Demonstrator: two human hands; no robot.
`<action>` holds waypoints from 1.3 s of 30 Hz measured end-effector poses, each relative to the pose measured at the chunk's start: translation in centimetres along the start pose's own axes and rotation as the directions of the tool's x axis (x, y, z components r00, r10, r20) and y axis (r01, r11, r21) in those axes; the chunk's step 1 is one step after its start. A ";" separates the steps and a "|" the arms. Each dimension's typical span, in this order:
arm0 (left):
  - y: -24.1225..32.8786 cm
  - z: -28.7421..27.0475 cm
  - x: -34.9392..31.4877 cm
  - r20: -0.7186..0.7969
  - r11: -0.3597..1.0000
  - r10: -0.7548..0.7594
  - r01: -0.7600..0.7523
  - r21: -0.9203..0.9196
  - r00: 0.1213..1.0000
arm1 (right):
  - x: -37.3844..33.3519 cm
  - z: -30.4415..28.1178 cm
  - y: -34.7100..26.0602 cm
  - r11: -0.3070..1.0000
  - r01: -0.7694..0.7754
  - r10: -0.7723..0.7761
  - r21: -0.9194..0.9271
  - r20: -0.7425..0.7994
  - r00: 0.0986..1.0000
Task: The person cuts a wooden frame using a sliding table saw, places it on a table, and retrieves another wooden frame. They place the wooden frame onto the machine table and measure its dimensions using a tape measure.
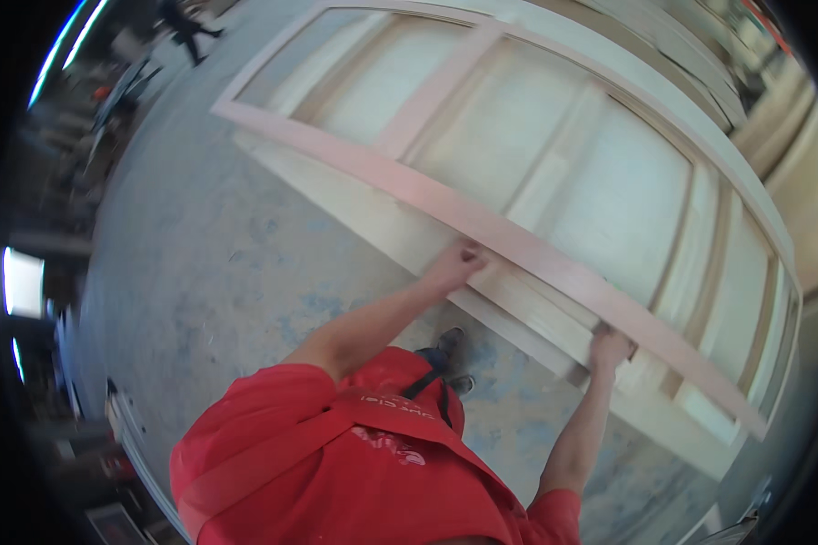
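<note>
The long, pale pink door-like frame (427, 193) stretches from ten o'clock to four o'clock, its near rail above a pale board (373, 214). The left hand (456, 265), just off the clock's centre toward two o'clock, has its fingers curled partway at that rail; blur hides whether they grip it. The right hand (613, 346), toward four o'clock, tucks its fingers at the rail's lower edge; I cannot tell how tightly they close. Since both hands sit on the four o'clock half, the ten o'clock end would likely sag or swing in any lift: spreading them wider should balance it. Keep fingertips from being pinched against the board, and the shoes (452, 340) firmly planted.
</note>
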State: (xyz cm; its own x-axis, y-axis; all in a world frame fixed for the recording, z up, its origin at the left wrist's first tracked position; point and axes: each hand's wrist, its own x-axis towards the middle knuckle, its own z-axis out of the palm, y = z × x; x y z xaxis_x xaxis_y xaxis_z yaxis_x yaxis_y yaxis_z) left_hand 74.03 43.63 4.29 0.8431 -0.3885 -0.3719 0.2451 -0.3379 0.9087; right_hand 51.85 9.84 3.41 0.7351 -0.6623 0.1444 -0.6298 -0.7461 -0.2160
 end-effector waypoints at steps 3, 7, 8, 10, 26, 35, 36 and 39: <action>2.4 -0.4 0.4 0.031 0.820 -0.089 0.091 -0.565 0.996 | 1.0 0.3 -0.6 0.995 -0.090 0.088 0.035 0.050 0.995; -0.4 -0.9 2.5 0.075 0.643 -0.233 0.212 -0.736 0.970 | 1.0 1.2 -0.2 1.000 0.013 -0.012 0.027 -0.024 1.000; 0.0 -1.0 2.7 0.113 0.650 -0.237 0.244 -0.719 0.965 | 1.3 0.8 -0.5 0.999 -0.018 0.017 0.044 0.021 1.000; 0.0 -1.2 2.4 0.054 0.638 -0.276 0.225 -0.737 0.960 | 0.9 -0.1 -0.6 0.996 -0.077 0.073 0.046 0.082 0.994; 0.7 1.0 -0.2 0.058 1.000 0.000 0.001 -0.020 0.998 | -16.9 -9.0 -4.6 -0.100 -0.226 0.645 0.969 0.236 0.727; -1.4 1.1 -2.3 0.272 0.973 -0.071 0.007 0.229 0.960 | -18.6 -1.2 -5.6 -0.386 -0.411 0.550 0.826 0.563 0.616; -1.8 1.3 -4.4 0.337 0.974 -0.034 -0.044 0.222 0.941 | -18.9 -1.1 -6.0 -0.416 -0.389 0.532 0.822 0.567 0.629; -5.2 2.4 -11.0 0.376 0.992 -0.117 0.089 0.091 0.919 | -24.7 1.9 -5.4 -0.507 -0.278 0.594 0.816 0.565 0.573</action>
State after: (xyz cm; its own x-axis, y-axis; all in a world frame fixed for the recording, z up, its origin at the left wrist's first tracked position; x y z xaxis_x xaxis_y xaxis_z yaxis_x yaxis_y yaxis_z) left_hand 62.33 47.59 3.17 0.5666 -0.6398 -0.5193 0.2745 -0.4476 0.8510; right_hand 37.59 30.37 -0.80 0.1882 -0.7845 -0.5909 0.3196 0.6178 -0.7184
